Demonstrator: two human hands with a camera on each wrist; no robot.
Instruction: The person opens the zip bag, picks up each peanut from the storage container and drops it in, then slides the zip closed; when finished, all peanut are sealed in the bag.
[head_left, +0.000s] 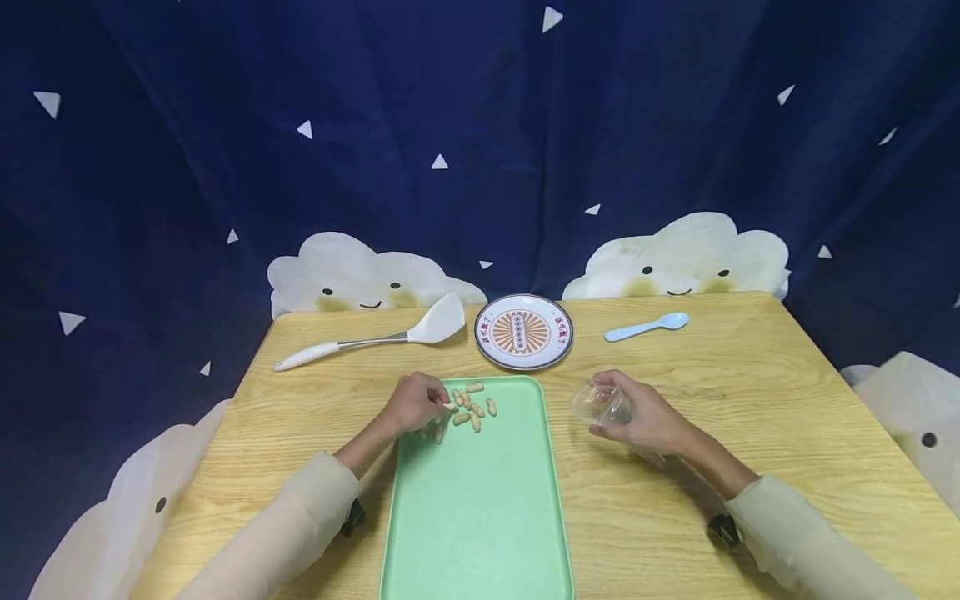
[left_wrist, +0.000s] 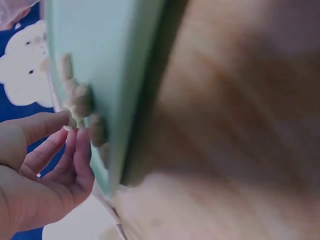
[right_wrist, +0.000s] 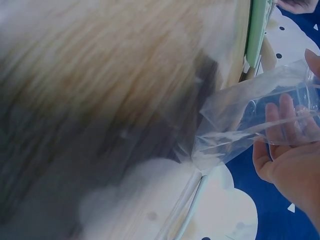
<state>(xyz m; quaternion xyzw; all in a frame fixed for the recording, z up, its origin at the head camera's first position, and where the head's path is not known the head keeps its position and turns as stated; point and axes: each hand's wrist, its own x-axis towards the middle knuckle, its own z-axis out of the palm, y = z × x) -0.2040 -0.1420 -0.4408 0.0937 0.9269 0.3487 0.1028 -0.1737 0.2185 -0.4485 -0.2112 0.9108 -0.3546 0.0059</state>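
My left hand (head_left: 417,402) is over the far left corner of the green tray (head_left: 480,500). Its thumb and fingertips pinch a peanut (left_wrist: 71,123), mostly covered by the fingers in the left wrist view. Several unshelled peanuts (head_left: 476,422) lie loose on the tray just right of that hand. To the right of the tray, my right hand (head_left: 652,421) holds a clear plastic bag (right_wrist: 225,122) above the table. The bag's mouth is spread and faces the tray side. No contents can be made out in it.
Behind the tray sits a white patterned plate (head_left: 522,332). A white-headed spatula (head_left: 375,337) lies to its left, a light blue spoon (head_left: 647,327) to its right. The wooden table (head_left: 750,383) ends at a dark blue curtain with cloud shapes.
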